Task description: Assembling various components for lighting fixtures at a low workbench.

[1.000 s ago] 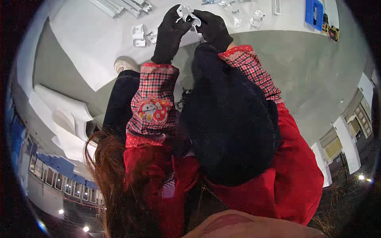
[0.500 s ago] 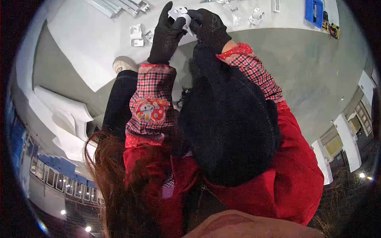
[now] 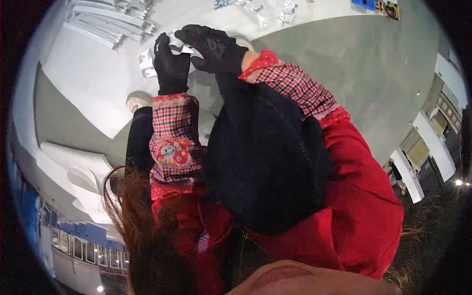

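Less white bracket (image 3: 176, 41) visible now

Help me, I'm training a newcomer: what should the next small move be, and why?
Probably ease the black-gloved right hand back slightly while the black-gloved left hand steadies the small white bracket-like piece: it sits between the two hands, which hide most of it, so its shape and orientation are hard to judge.

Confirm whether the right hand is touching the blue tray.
Apart. The head view shows a wide gap between the right hand and the blue tray, which is at the top edge.
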Available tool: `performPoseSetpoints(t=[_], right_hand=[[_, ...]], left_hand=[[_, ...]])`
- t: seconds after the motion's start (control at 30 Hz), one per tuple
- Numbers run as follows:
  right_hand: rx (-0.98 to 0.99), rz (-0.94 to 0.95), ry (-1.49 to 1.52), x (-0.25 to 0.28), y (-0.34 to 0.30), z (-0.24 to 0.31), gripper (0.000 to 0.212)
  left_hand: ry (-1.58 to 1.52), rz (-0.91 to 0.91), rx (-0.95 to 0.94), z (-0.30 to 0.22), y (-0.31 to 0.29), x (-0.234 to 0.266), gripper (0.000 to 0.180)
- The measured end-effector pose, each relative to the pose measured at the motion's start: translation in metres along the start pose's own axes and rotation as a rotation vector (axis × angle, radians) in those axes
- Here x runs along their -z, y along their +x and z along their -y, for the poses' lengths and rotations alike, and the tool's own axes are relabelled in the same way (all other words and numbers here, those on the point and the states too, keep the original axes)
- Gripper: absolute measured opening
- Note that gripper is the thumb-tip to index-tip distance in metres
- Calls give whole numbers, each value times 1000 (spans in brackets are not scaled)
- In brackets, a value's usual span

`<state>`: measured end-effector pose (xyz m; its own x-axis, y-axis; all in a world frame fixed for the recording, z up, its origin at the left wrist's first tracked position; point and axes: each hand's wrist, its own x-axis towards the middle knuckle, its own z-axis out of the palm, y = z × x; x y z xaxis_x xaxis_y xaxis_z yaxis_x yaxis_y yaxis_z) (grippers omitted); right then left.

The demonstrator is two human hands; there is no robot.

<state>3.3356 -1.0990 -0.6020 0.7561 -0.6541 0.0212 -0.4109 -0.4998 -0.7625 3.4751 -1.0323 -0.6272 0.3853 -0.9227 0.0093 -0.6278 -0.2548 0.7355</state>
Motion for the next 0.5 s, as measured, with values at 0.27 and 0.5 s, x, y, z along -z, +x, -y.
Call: performPoseSetpoints(t=[0.27, 0.5], right_hand=[[19, 4, -7, -13, -7, -33, 37], [-79, 376, 504, 28, -16, -62, 37]], left_hand=[[-370, 309, 285, -23, -7, 0, 32], [-1483, 524, 1207, -22, 2, 4, 51]])
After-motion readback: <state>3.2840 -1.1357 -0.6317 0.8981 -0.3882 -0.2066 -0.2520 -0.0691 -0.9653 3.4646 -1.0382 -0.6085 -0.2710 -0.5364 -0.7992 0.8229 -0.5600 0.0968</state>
